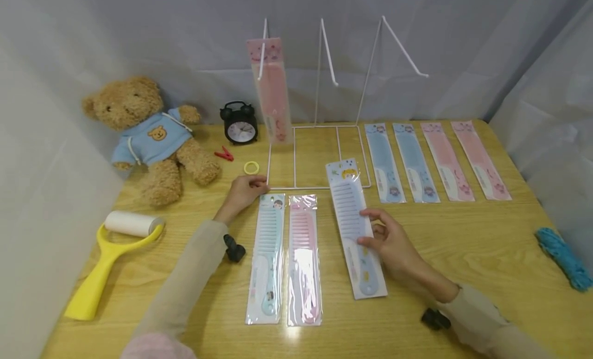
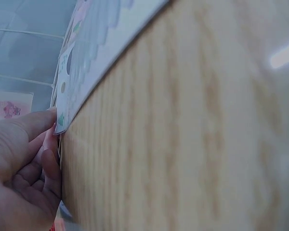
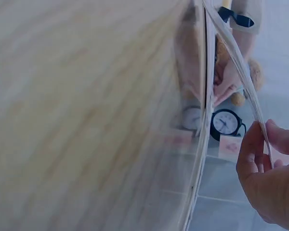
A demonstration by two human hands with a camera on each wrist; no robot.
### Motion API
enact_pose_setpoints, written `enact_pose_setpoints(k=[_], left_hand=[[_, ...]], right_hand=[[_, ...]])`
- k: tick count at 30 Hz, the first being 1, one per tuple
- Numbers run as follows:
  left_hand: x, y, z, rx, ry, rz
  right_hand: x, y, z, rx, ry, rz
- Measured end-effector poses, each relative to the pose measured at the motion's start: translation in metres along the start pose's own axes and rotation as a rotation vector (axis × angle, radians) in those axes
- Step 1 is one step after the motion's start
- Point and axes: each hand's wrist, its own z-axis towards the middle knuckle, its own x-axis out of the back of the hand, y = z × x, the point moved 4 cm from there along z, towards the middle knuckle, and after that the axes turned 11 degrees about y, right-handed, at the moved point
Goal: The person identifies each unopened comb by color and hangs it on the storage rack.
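Note:
My right hand [image 1: 394, 240] pinches the right edge of a packaged lavender-blue comb [image 1: 349, 215], its lower end tilted toward me. In the right wrist view, that comb pack [image 3: 243, 72] shows edge-on between thumb and fingers. At the front left corner of a white wire display rack [image 1: 315, 188], my left hand [image 1: 243, 194] pinches the base wire. Just in front of the rack lie a packaged mint-green comb [image 1: 268, 256] and a packaged pink comb [image 1: 303, 256]. Another pink comb pack [image 1: 273, 96] hangs on the rack's left hook.
Blue comb packs [image 1: 384, 163] and pink comb packs [image 1: 447, 161] lie right of the rack. To the left are a teddy bear [image 1: 153, 138], black alarm clock [image 1: 240, 123], red clip [image 1: 224, 154], yellow ring [image 1: 251, 167] and lint roller [image 1: 111, 246]. Blue cord [image 1: 562, 258] lies far right.

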Motion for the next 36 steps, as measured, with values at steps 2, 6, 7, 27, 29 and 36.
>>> enact_pose_setpoints(k=[2,6,7,27,29,36], left_hand=[[0.0,0.0,0.0,0.0,0.0,-0.003],[0.0,-0.002,-0.001,-0.003,-0.002,-0.002],[0.0,-0.002,-0.001,-0.002,-0.002,-0.003],[0.002,0.0,-0.003,0.003,0.007,-0.02],[0.002,0.0,-0.003,0.005,0.007,-0.019],[0.002,0.0,-0.002,-0.005,0.007,-0.026]], right_hand=[[0.0,-0.005,0.002,0.065,0.007,0.01],[-0.001,-0.018,0.007,0.223,0.025,0.039],[-0.001,-0.021,0.008,0.254,0.033,0.056],[-0.012,-0.091,0.04,0.663,0.1,0.252],[-0.013,-0.094,0.042,0.672,0.1,0.253],[-0.019,-0.096,0.054,0.656,0.106,0.24]])
